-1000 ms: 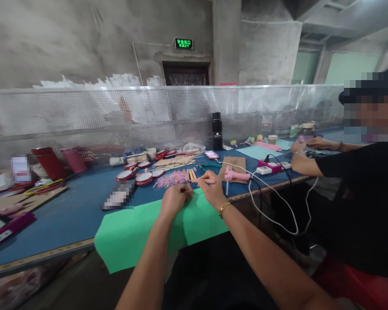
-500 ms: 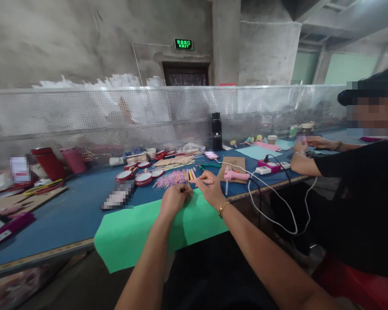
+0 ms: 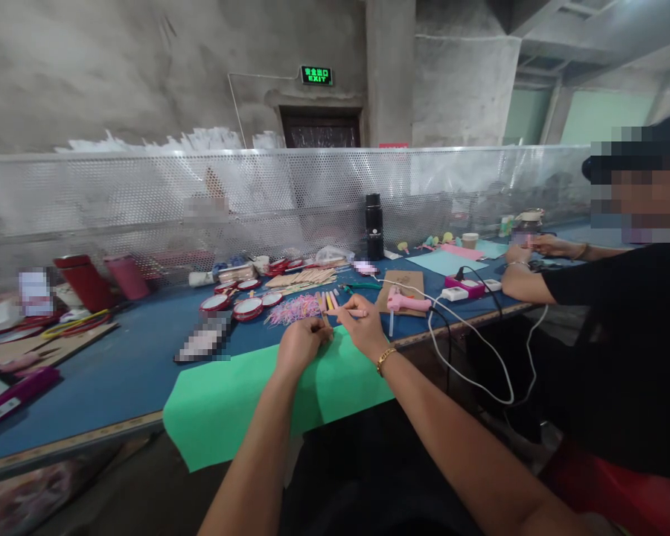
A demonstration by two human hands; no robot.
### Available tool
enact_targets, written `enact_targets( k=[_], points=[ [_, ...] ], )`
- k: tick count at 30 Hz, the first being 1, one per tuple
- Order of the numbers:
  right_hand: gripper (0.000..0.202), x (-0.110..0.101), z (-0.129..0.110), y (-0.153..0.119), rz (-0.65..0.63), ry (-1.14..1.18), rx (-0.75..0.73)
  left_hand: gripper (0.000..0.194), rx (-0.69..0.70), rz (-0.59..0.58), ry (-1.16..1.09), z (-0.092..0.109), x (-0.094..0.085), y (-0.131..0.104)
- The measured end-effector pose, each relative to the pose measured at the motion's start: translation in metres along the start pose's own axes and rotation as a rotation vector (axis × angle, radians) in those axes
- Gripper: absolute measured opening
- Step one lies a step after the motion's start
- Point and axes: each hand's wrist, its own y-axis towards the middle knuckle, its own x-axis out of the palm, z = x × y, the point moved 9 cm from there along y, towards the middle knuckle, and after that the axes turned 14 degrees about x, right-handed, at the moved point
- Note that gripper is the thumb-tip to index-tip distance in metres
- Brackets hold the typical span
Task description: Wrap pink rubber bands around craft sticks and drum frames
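Observation:
Slim and peach-coloured, a marker pen (image 3: 349, 313) is pinched in my right hand (image 3: 365, 327), its tip pointing left. My left hand (image 3: 301, 344) is closed just left of it, fingertips around what looks like a thin wooden stick (image 3: 324, 318), mostly hidden. Both hands rest over a green sheet (image 3: 228, 402) that hangs over the table's front edge. Just beyond my fingers lie several pastel pens (image 3: 330, 300) and a heap of pink and purple paper shreds (image 3: 295, 310).
Small red-rimmed drums (image 3: 249, 308), wooden sticks (image 3: 304, 278) and a phone (image 3: 204, 339) lie left of centre. To the right are a pink glue gun (image 3: 407, 301), a power strip (image 3: 463, 286) and hanging cables. A black flask (image 3: 374, 227) stands behind. Another person (image 3: 619, 298) works at right.
My hands, the pen and the green sheet have hardly moved. The person at right has shifted their head and hands slightly.

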Motion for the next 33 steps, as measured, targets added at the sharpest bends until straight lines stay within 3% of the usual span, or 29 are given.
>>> enact_targets(
  k=[4, 10, 15, 21, 26, 33],
  points=[
    [0.019, -0.0064, 0.0000, -0.0001, 0.066, -0.013, 0.009, 0.024, 0.019, 0.002, -0.001, -0.0007, 0.0006, 0.0007],
    [0.017, 0.0007, -0.0063, -0.0024, -0.028, 0.014, -0.015, 0.023, -0.001, -0.001, -0.001, -0.0031, 0.0013, 0.0008],
    [0.018, -0.0049, -0.0045, -0.0020, 0.042, -0.020, -0.006, 0.022, -0.006, -0.001, 0.019, 0.0001, -0.0007, -0.0001],
    [0.018, 0.0011, -0.0067, -0.0022, -0.026, -0.044, -0.041, 0.023, -0.005, -0.003, -0.016, -0.0011, 0.0009, 0.0011],
    [0.018, -0.0035, -0.0014, -0.0001, 0.039, -0.041, -0.006, 0.025, -0.011, -0.009, 0.008, -0.0014, 0.0006, 0.0010],
    [0.019, -0.0015, -0.0031, -0.0006, 0.021, -0.046, -0.026, 0.025, 0.001, -0.003, 0.005, -0.0004, -0.0004, 0.0009]
  ],
)
